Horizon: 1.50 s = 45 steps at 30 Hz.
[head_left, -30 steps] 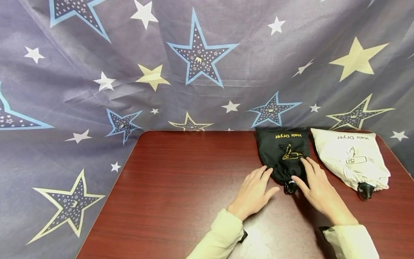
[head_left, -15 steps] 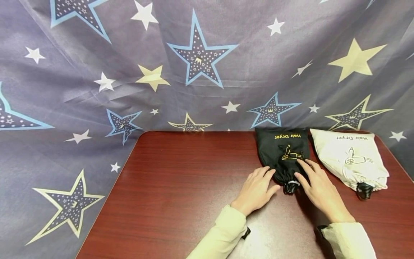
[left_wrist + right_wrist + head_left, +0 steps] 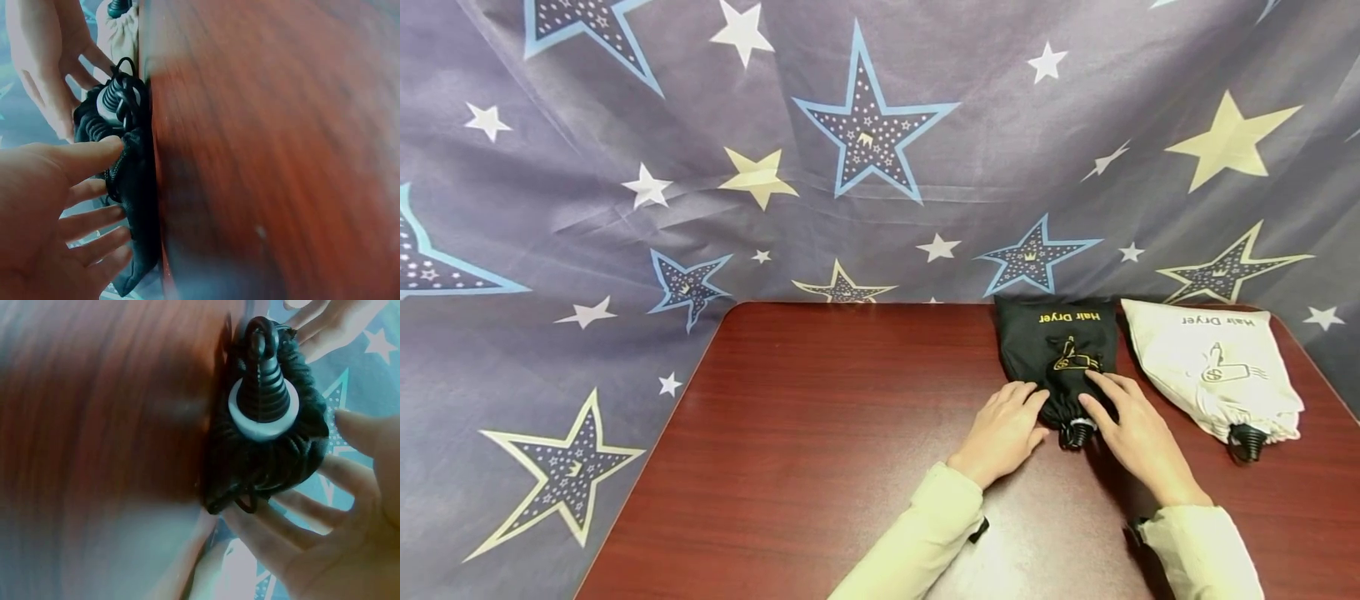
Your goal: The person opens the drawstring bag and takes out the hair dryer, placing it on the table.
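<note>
Left hand (image 3: 1000,433): fingers extended, alongside the left edge of the black bag (image 3: 1024,343), holding nothing. Right hand (image 3: 1138,432): fingers spread, slightly bent, at the bag's right edge, likewise ungripping. Bag lies near the table's (image 3: 820,408) far edge, ribbed black end (image 3: 1081,432) toward the person. White bag (image 3: 1206,354) just right; star-patterned cloth (image 3: 700,221) behind.

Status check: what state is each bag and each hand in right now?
Black bag: lying on the table, mouth gathered around a protruding ribbed black piece.
White bag: lying on the table, mouth gathered, dark ribbed end protruding, untouched.
Left hand: fingers loosely extended at the black bag's left edge.
Right hand: fingers spread at the black bag's right edge.
</note>
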Tool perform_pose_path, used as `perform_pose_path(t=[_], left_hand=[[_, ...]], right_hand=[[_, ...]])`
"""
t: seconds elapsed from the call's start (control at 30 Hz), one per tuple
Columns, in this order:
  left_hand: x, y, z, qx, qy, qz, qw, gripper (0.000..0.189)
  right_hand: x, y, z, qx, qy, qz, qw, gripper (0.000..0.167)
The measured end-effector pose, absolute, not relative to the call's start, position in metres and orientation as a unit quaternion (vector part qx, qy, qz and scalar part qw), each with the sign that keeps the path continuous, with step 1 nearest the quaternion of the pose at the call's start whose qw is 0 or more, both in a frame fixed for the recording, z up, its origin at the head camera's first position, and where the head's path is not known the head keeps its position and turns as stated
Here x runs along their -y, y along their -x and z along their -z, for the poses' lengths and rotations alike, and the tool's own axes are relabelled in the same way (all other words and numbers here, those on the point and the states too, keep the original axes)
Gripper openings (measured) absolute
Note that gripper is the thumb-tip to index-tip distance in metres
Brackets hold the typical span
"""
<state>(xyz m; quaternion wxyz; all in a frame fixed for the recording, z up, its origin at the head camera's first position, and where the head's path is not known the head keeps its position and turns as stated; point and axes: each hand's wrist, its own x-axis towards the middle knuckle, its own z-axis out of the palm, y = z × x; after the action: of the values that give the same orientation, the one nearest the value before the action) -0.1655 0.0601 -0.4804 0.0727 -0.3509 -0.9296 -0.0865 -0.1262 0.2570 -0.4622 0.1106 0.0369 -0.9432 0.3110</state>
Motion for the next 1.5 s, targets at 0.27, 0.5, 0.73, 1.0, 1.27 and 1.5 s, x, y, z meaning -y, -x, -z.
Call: perform_pose_path(t=[0.27,0.5,0.73,1.0,1.27,1.5], left_hand=[[-0.065,0.170,0.482,0.929,0.357,0.056,0.081,0.050],[-0.072,0.173,0.486,0.929,0.359,0.046,0.079,0.048],[-0.078,0.175,0.490,0.927,0.362,0.061,0.081,0.046],[-0.079,0.176,0.491,0.926,0.355,0.112,0.059,0.041],[-0.081,0.171,0.487,0.938,0.333,0.088,0.034,0.043],[-0.080,0.172,0.490,0.940,0.325,0.093,0.038,0.044]], right_hand=[[-0.254,0.130,0.463,0.944,-0.024,-0.312,0.101,0.049],[-0.254,0.131,0.465,0.946,-0.023,-0.304,0.109,0.046],[-0.256,0.132,0.465,0.948,-0.028,-0.300,0.100,0.044],[-0.255,0.132,0.466,0.947,-0.024,-0.303,0.105,0.042],[-0.250,0.129,0.468,0.948,-0.019,-0.295,0.121,0.040],[-0.249,0.129,0.469,0.948,-0.018,-0.289,0.131,0.039]])
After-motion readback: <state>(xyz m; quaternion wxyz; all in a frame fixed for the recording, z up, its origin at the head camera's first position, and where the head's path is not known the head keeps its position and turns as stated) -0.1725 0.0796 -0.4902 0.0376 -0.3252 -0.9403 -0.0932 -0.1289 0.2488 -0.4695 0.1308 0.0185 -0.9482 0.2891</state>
